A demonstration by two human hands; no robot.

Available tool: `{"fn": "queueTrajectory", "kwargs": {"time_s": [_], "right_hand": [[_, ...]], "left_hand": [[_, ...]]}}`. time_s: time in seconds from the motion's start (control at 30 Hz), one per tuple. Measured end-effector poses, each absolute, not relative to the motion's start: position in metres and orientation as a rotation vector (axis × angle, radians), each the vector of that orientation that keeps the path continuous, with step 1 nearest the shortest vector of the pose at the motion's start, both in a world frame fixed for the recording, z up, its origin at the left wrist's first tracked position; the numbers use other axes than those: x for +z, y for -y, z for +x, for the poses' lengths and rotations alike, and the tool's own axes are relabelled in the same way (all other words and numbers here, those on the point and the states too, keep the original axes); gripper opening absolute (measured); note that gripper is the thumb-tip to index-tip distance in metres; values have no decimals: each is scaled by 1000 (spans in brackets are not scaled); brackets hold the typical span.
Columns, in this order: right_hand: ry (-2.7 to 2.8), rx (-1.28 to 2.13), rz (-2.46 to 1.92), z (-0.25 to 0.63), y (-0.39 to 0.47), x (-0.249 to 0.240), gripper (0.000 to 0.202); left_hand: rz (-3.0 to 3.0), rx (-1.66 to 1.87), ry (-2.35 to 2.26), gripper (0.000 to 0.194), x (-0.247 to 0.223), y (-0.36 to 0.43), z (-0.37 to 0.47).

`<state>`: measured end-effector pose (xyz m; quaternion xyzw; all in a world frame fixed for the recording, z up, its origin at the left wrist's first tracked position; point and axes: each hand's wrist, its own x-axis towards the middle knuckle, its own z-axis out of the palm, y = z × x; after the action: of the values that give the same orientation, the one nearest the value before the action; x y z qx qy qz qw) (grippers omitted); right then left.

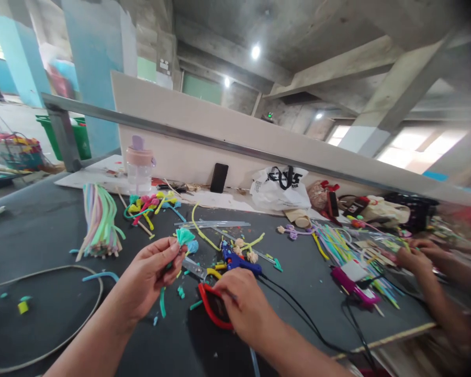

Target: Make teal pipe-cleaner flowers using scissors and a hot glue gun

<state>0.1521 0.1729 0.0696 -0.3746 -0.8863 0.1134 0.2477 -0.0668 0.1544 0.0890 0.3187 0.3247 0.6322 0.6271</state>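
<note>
Teal, petal-like and crumpled, a small tuft [185, 236] of what looks like soft craft stem stands upright in the pinched fingertips of a worker's left hand [153, 267], raised above a dark grey desk [165, 345]. The right hand [245, 303] grasps a pair of metal-bladed scissors with a red-rimmed handle [206, 303], low over the desktop; whether any finger passes through the loop cannot be told. A blue glue gun [241, 263] lies just beyond that hand, and a thick bundle of pastel stems [102, 222] lies to the left.

The tuft appears nearly weightless, pliable and easily crushed, best held by its gathered base with light pressure, leaving the spread top untouched. The scissors look rigid and the heavier of the two, with a smooth handle that calls for a firm hold well behind the blades.
</note>
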Motion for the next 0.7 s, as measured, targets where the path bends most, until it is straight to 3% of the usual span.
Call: {"fn": "queueTrajectory", "kwargs": {"time_s": [0.13, 0.27, 0.6, 0.7], "right_hand": [[2304, 119, -1274, 186, -200, 64, 39], [2484, 144, -1387, 202, -224, 60, 57], [2665, -59, -1235, 203, -241, 65, 69], [2461, -8, -1184, 208, -245, 74, 60]], "left_hand": [[731, 1444, -750, 19, 91, -153, -67], [732, 1444, -758, 19, 91, -152, -66], [746, 1422, -768, 19, 87, -154, -66], [756, 1414, -768, 19, 88, -153, -65]]}}
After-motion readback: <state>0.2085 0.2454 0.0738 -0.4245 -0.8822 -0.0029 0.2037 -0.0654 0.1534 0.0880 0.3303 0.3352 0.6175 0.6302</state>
